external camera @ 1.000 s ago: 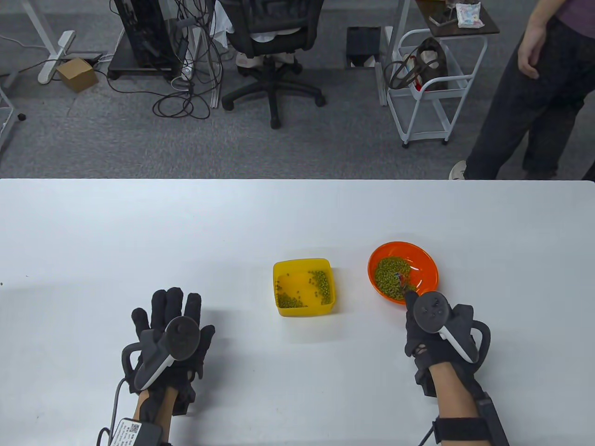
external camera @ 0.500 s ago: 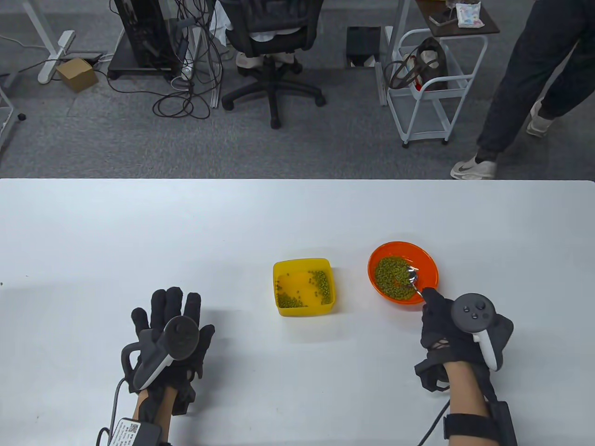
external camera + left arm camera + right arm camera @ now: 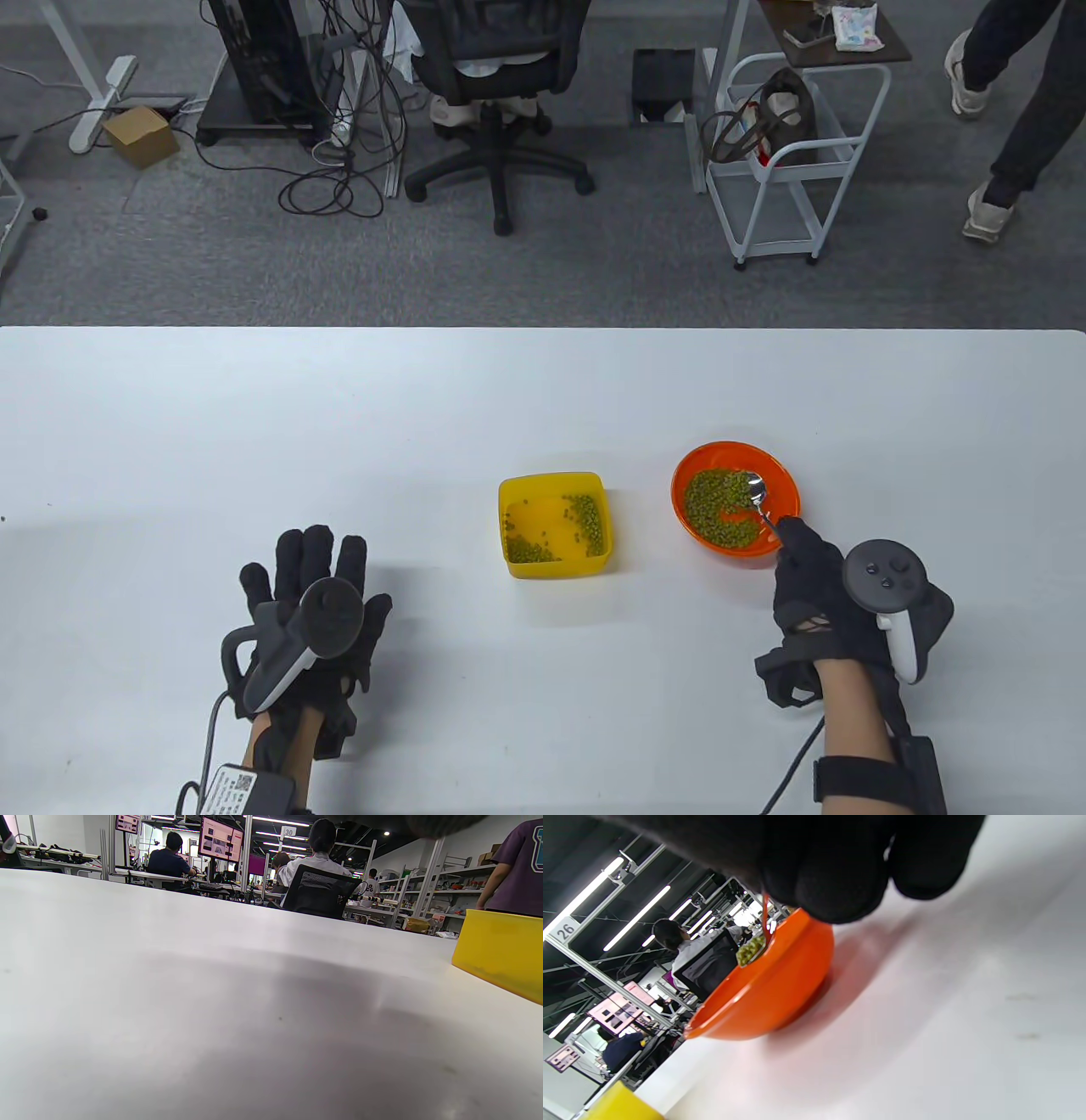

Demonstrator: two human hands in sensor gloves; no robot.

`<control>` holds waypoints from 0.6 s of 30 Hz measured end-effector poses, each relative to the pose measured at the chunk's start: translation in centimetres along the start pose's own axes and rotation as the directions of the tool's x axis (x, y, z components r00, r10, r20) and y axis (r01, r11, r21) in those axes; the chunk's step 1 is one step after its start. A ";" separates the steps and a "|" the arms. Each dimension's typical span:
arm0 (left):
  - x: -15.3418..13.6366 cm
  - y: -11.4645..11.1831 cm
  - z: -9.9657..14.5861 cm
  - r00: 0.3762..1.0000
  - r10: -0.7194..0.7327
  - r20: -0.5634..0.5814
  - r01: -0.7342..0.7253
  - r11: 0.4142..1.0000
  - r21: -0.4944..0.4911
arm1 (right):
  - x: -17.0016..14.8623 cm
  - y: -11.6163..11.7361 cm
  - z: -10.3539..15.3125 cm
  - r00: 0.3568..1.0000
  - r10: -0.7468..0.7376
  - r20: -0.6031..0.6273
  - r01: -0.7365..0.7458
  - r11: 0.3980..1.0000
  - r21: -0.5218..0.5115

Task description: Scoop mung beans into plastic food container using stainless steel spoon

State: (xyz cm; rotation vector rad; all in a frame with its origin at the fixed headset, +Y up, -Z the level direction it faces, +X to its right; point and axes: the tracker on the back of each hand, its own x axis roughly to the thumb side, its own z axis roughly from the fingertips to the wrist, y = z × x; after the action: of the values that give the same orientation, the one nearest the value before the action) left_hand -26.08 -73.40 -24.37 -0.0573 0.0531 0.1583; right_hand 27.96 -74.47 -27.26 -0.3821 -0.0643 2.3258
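Observation:
An orange bowl (image 3: 785, 509) of mung beans (image 3: 717, 508) stands right of centre; it also shows in the right wrist view (image 3: 772, 993). My right hand (image 3: 819, 586) grips the stainless steel spoon (image 3: 758, 492) by its handle, with the spoon's bowl over the beans; beans lie in the spoon (image 3: 751, 949) in the right wrist view. A yellow plastic food container (image 3: 556, 525) with some beans stands at the centre; it shows at the right edge of the left wrist view (image 3: 502, 950). My left hand (image 3: 310, 598) rests flat on the table, holding nothing.
The white table (image 3: 339, 407) runs wide around both vessels. Beyond its far edge are an office chair (image 3: 496, 76), a white trolley (image 3: 789, 161) and a walking person (image 3: 1018, 110).
My right hand has moved right and back, and the spoon has swept from the bowl's near side to its far right part. The left hand has not moved. The person behind has walked away.

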 end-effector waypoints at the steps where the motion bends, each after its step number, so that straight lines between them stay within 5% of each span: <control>1: 0.0 0.0 0.0 1.000 -0.001 0.000 0.001 1.000 0.000 | 0.2 0.2 0.0 1.000 -0.006 0.010 0.006 1.000 0.010; 14: 0.1 0.0 0.0 1.000 -0.010 -0.001 0.010 1.000 -0.006 | 7.9 6.4 3.0 0.975 -0.112 0.190 0.073 0.977 0.201; 16: 0.1 -0.1 0.0 1.000 -0.012 -0.001 0.012 1.000 -0.007 | 9.2 7.9 3.6 0.969 -0.058 0.239 0.010 0.981 0.195; 18: 0.1 -0.1 -0.1 1.000 -0.013 -0.001 0.013 1.000 -0.009 | 10.6 9.3 4.3 0.929 0.135 0.344 -0.173 0.981 0.083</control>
State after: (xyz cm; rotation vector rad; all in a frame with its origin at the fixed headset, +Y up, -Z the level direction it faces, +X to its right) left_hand -25.96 -73.49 -24.43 -0.0671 0.0526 0.1451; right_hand 13.22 -73.29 -27.38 0.0752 -0.0724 2.5153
